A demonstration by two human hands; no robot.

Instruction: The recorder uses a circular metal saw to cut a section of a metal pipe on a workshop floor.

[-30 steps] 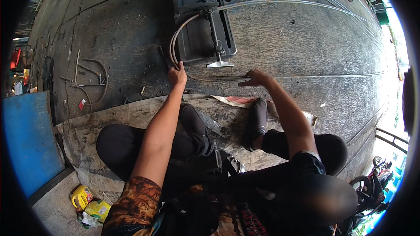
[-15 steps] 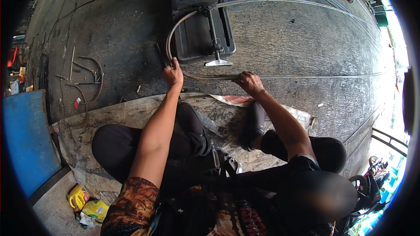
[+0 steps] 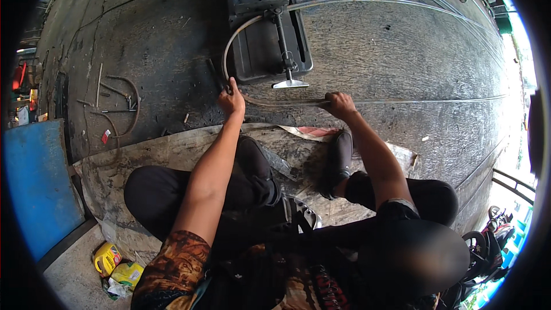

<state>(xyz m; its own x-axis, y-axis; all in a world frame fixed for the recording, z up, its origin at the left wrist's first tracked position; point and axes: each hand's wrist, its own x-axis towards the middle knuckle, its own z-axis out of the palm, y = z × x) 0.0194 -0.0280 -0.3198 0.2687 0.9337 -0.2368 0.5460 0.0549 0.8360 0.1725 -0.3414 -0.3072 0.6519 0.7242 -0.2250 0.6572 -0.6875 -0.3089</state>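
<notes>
Dark, scuffed floor (image 3: pixel 402 69) throughout, machine (image 3: pixel 261 54) standing on it, bent pieces (image 3: pixel 138 106) off to the machine's left, dirty sheet (image 3: pixel 135 153) on its near side. Rod (image 3: pixel 224 60) curves from the machine's clamp (image 3: pixel 276 12) round its left side, then runs right, past its near end. Left hand (image 3: pixel 231 104) has its grip wrapped on the rod by the machine's near left corner, thumb up; right hand (image 3: pixel 340 105) has its grip curled round the rod off the near right corner.
</notes>
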